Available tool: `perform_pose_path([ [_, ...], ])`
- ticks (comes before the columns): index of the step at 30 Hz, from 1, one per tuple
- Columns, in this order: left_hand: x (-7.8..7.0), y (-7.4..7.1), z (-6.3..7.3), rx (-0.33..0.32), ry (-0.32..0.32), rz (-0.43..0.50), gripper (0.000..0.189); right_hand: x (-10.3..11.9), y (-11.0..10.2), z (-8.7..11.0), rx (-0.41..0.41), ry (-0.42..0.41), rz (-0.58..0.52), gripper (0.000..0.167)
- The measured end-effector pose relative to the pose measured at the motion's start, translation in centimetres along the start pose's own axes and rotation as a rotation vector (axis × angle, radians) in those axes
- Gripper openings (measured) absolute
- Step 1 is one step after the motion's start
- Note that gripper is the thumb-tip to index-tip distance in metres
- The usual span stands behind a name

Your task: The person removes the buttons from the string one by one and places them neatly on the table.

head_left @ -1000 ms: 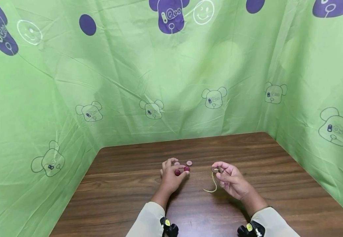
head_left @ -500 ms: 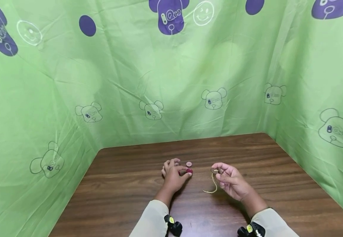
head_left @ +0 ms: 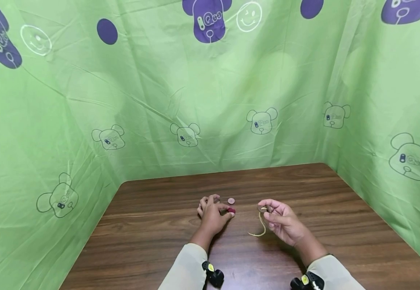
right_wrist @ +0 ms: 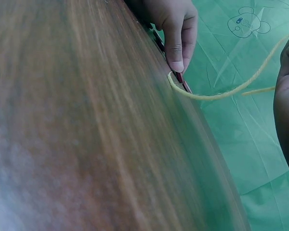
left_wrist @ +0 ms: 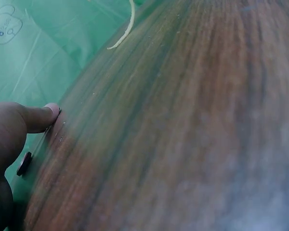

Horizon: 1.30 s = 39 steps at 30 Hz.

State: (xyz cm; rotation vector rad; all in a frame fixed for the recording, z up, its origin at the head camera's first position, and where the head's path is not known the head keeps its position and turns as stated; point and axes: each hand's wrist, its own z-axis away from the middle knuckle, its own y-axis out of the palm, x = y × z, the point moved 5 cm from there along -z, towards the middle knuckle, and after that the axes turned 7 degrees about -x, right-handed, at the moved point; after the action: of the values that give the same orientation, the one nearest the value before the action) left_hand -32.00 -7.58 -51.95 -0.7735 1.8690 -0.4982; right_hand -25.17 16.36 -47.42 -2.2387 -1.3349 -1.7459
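My left hand [head_left: 213,217] is low over the table, thumb and index finger pinching a dark red button [head_left: 231,210] by its edges. In the right wrist view, that red button [right_wrist: 179,77] shows as a thin edge under the thumb. A pale pink button [head_left: 231,201] lies just beyond the fingertips. My right hand [head_left: 284,221] is raised to the right, gripping a brown button [head_left: 262,209] between thumb and fingers. A yellowish cord [head_left: 263,225] passes through the brown button and dangles with its free end curving left. My left fingers cover the other buttons.
The dark wood table [head_left: 152,225] reaches back to a green printed cloth [head_left: 152,157] that hangs behind and on both sides. Another button [left_wrist: 24,163] stands out darkly beside the left hand in the left wrist view.
My left hand has shifted slightly right and its thumb and index finger have closed on the red button, which has moved a little toward me. The right hand has stayed nearly still.
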Motion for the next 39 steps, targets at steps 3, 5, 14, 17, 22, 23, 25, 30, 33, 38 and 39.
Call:
perform_pose_path([
  [3,0.16,0.15,-0.01,0.003,-0.009,-0.01,0.014,-0.06,0.0,0.02,0.004,0.001,-0.007,0.046],
  [5,0.2,0.2,-0.03,0.004,-0.011,-0.013,0.014,-0.05,0.01,0.02,0.002,0.002,-0.005,0.046],
  [14,0.43,0.39,-0.03,0.005,-0.006,-0.036,0.017,-0.09,-0.13,0.06,-0.006,0.013,-0.005,0.048],
  [17,0.39,0.41,-0.06,0.012,-0.005,-0.037,0.017,-0.07,-0.15,0.07,-0.014,0.014,-0.002,0.047],
  [22,0.36,0.47,-0.12,0.014,0.001,-0.044,0.017,-0.03,-0.14,0.03,-0.022,0.019,0.002,0.047],
  [23,0.35,0.47,-0.12,0.014,0.002,-0.045,0.017,-0.03,-0.13,0.03,-0.021,0.021,0.0,0.047],
  [25,0.32,0.43,-0.08,0.015,0.002,-0.047,0.016,-0.06,-0.12,0.02,-0.019,0.025,-0.004,0.047],
  [30,0.34,0.38,-0.02,0.018,0.0,-0.054,0.017,-0.15,-0.06,0.0,-0.019,0.026,-0.008,0.046],
  [33,0.39,0.4,0.0,0.017,-0.001,-0.056,0.021,-0.17,-0.04,0.04,-0.02,0.027,-0.003,0.046],
  [38,0.36,0.29,0.01,-0.008,0.003,-0.035,0.034,-0.13,-0.06,0.06,-0.031,0.029,0.018,0.046],
  [39,0.29,0.21,0.03,-0.018,0.003,-0.022,0.036,-0.13,-0.07,0.06,-0.035,0.03,0.022,0.046],
])
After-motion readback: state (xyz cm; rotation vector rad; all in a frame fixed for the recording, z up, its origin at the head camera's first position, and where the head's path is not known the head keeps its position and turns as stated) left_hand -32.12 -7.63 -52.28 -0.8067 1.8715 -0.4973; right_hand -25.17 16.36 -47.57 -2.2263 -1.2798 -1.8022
